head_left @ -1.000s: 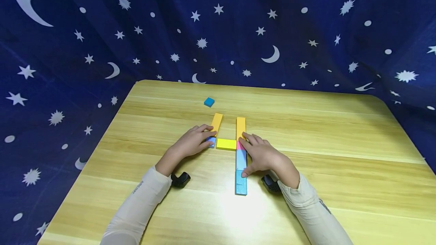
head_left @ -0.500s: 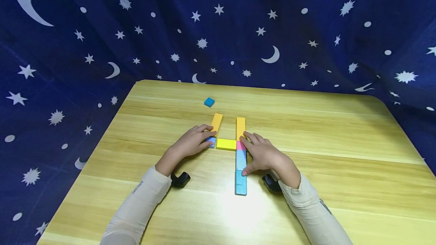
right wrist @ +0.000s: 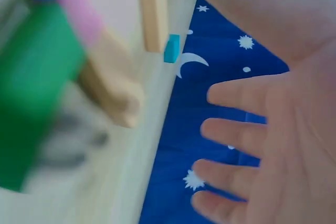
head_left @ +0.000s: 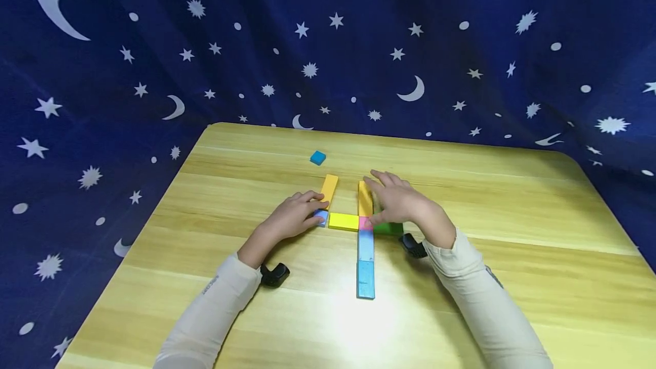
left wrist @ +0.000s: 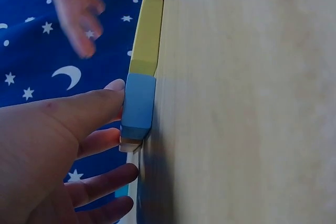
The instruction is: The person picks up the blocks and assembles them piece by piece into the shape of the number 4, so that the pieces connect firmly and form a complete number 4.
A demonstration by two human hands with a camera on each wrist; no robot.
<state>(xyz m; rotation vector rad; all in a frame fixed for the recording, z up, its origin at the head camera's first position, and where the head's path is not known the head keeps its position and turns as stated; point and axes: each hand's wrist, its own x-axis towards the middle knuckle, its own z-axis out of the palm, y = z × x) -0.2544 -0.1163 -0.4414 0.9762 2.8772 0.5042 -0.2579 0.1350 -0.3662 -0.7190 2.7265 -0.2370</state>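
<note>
In the head view my left hand rests at the left, its thumb touching a small blue block and its fingers beside an orange block. The left wrist view shows that blue block end to end with a yellow block. My right hand hovers, fingers spread, over the right side of the row. Beneath it lie a second orange block, a pink block and a partly hidden green block. The right palm holds nothing.
A light blue block and a teal block continue the right column toward me. One small blue square block lies apart, farther back. A starry blue cloth hangs behind the wooden table.
My right hand has lifted off the right column and moved away from me, uncovering the green block. The left hand keeps its place at the left blocks. The head view has shifted slightly.
</note>
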